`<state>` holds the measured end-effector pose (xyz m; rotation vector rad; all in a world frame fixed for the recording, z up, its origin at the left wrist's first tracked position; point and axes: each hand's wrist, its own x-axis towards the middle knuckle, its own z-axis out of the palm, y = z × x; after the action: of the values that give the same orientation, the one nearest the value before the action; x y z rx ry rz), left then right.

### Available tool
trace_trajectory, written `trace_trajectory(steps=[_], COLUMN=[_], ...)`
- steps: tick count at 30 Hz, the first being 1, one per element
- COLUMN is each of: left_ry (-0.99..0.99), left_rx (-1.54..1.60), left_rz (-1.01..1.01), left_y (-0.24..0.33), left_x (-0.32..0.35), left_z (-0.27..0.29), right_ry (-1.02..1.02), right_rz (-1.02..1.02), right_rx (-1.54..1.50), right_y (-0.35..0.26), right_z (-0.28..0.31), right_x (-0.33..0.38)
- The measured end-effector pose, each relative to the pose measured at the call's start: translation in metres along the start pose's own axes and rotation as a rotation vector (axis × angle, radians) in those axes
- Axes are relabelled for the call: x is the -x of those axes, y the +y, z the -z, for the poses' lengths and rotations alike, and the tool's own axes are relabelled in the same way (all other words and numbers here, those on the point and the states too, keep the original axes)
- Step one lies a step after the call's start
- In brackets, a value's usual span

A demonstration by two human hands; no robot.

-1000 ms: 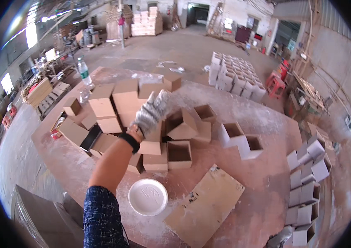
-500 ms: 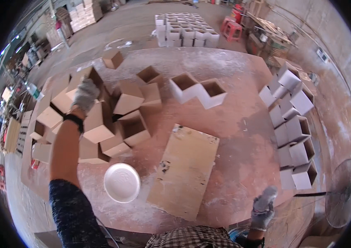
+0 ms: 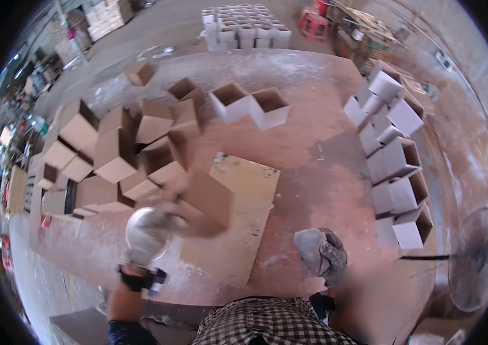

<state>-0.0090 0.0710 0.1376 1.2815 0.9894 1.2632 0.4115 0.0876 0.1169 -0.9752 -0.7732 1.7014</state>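
Head view is showing two gloved hands working above a reddish table. The left hand is blurring, but its fingers are closing on the near left side of a brown box, clamping it. That box is hanging tilted over a light brown board, covering part of its left half; whether it is touching the board, I cannot tell. Below the same hand, a white bowl is sitting on the table, its right part hiding behind the glove. A dark band is circling the left wrist.

The right hand is resting or hovering near the table's front edge, to the right of the board, its fingers curling around a pale grey pad; the pad's exact kind is staying unclear.

A pile of brown boxes is filling the table's left side, several lying tilted against one another. Two white boxes are standing corner to corner behind the board, their open tops showing brown insides. More white boxes are lining the right side, and a round fan is standing just beyond them, toward the near corner.
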Motion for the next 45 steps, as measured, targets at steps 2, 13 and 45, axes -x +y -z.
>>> trace_trajectory(steps=[2, 13, 45], left_ry=[-0.086, -0.121, 0.193], left_rx=[-0.511, -0.275, -0.08], left_rz=[-0.039, 0.187, 0.272], left_y=[-0.021, -0.116, -0.107], left_x=[0.001, 0.072, 0.084], left_z=[-0.041, -0.096, -0.134], right_ry=[-0.065, -0.935, -0.659], right_rz=[-0.03, 0.415, 1.105], right_rx=[0.102, 1.243, 1.632], right_y=[-0.006, 0.013, 0.054], right_z=[0.001, -0.019, -0.105], right_x=[-0.005, -0.047, -0.055])
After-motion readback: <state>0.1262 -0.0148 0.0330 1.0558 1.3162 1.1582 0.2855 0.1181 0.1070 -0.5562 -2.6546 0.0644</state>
